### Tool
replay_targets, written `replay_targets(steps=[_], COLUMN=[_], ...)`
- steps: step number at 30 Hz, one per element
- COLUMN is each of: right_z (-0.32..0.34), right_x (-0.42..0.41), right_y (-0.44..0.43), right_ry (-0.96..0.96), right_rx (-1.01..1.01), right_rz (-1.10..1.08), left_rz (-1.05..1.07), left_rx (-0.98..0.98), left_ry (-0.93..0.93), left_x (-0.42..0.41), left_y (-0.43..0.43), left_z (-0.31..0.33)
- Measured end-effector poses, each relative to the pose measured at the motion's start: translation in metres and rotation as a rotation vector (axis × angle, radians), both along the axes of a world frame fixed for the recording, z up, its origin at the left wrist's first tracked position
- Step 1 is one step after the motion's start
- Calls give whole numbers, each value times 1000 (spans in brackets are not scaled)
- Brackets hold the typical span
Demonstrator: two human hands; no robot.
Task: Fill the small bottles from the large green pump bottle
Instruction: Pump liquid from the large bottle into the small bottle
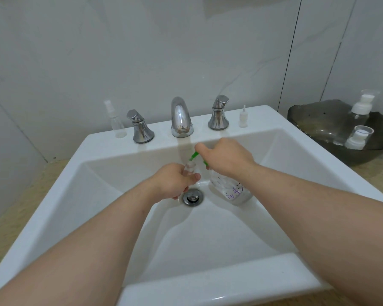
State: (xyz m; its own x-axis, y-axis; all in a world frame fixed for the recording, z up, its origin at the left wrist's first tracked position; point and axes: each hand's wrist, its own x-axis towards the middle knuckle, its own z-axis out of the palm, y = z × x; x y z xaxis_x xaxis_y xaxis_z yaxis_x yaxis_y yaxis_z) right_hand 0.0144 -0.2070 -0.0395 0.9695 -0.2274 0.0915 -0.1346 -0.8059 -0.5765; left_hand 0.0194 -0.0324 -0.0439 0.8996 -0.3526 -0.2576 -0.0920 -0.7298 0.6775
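Left hand (pixel 175 183) grips the small bottle (pixel 190 167); at its three o'clock, right hand (pixel 227 157) clamps atop the green pump bottle (pixel 232 192).

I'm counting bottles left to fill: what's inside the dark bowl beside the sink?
The dark bowl holds two clear, white-topped bottles: the back bottle and the front bottle. Its near wall hides the floor and anything lying low.
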Motion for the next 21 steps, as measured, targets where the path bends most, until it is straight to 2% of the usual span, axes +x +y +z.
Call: replay_targets(steps=[21], right_z=[1], right_x=[0], right_y=[1], right_ry=[-8], right_rx=[-2], right_rz=[23], left_rz=[-24], left_rx=[-81], left_ry=[54], left_x=[0], left_y=[-1], left_z=[-1])
